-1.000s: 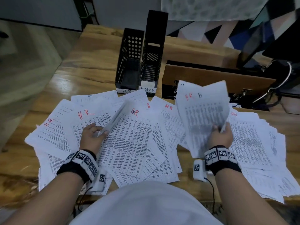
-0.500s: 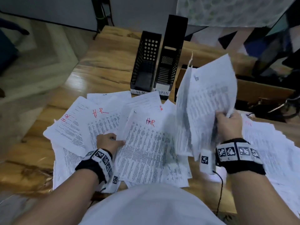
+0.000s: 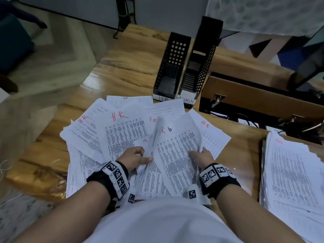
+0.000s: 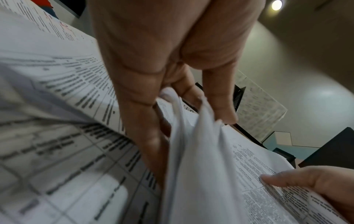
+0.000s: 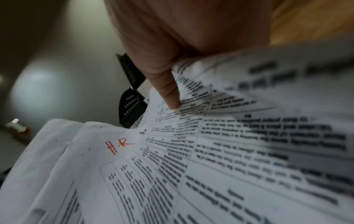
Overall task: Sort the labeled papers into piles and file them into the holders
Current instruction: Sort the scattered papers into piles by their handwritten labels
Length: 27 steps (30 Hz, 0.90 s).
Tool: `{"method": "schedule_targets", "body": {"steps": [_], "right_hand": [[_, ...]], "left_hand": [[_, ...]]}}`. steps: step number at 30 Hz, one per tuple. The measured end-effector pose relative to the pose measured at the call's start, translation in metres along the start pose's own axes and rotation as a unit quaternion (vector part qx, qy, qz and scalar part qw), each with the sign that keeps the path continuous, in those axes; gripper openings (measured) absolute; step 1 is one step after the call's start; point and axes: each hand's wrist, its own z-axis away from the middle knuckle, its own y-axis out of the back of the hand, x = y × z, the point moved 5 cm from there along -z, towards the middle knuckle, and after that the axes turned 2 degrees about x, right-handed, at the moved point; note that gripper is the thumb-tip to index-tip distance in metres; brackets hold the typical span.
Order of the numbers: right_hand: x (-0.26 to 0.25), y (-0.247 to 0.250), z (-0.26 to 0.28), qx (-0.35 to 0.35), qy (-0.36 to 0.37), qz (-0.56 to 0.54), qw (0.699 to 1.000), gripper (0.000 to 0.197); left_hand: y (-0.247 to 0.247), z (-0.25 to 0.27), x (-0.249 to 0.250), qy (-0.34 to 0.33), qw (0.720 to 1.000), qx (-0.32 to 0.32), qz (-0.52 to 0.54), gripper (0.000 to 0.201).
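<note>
A: Head view: counter (image 3: 122, 71) first, spread wide with HR sheets (image 3: 121, 130) fanned out ahead of and outboard of the left hand (image 3: 135, 159). Separate ADMIN pile (image 3: 289, 172) well off to the outer side of the right hand (image 3: 201, 156).

B: Holders?

A: HR holder (image 3: 168, 71) and ADMIN holder (image 3: 198, 67) side by side, well beyond both hands, open mouths facing back toward them.

B: And the held bundle?

A: HR bundle (image 3: 177, 146) between the two hands, long axis running away from the hands toward the holders. Right hand pinching its right edge, thumb on top. Left hand pinching sheet edges at the bundle's left side.

B: Nearer hand for filing?

A: Probably either; HR holder almost straight ahead of the bundle, slightly nearer the right hand.
</note>
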Motion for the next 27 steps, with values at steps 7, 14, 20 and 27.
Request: {"method": "schedule_targets", "body": {"steps": [7,14,20,27], "right_hand": [[0.0,0.014,0.008,0.048,0.004,-0.048,0.998,0.05],[-0.013,0.018,0.003,-0.011,0.028,-0.015,0.999,0.013],[-0.006,0.012,-0.013,0.153,0.046,0.012,0.987,0.013],[0.015,0.006,-0.029,0.163,-0.041,0.06,0.984,0.04]], "left_hand": [[0.01,0.001,0.021,-0.042,0.993,0.027,-0.111,0.039],[0.01,-0.007,0.043,-0.091,0.992,0.037,-0.081,0.066],[-0.004,-0.017,0.022,-0.092,0.98,0.147,-0.095,0.042],[-0.013,-0.012,0.017,-0.118,0.98,0.149,-0.055,0.071]]}}
